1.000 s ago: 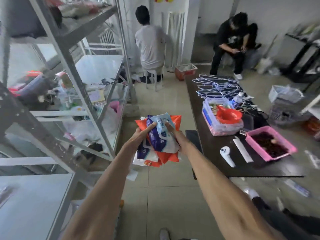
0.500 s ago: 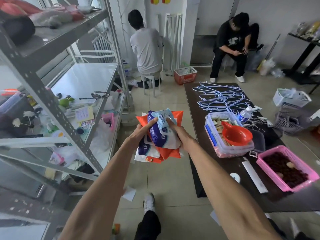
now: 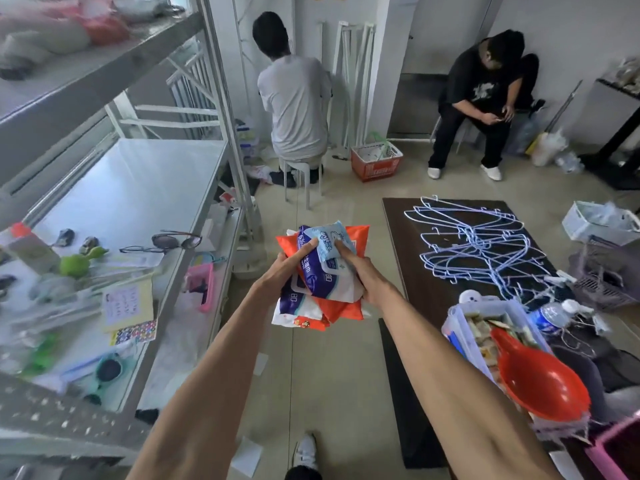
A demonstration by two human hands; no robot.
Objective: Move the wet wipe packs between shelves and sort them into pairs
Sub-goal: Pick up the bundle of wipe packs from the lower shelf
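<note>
Several wet wipe packs (image 3: 323,292) hang bunched over the floor (image 3: 311,362), off the shelf's (image 3: 138,188) right edge. We note the left hand (image 3: 282,273) and right hand (image 3: 367,278) both clamped on the stack. We judge the small top pack (image 3: 329,235) likeliest to slide off if either grip eases.

Bare left forearm (image 3: 207,382), bare right forearm (image 3: 457,386), white sneaker (image 3: 306,451), dark trousers (image 3: 302,474)
</note>
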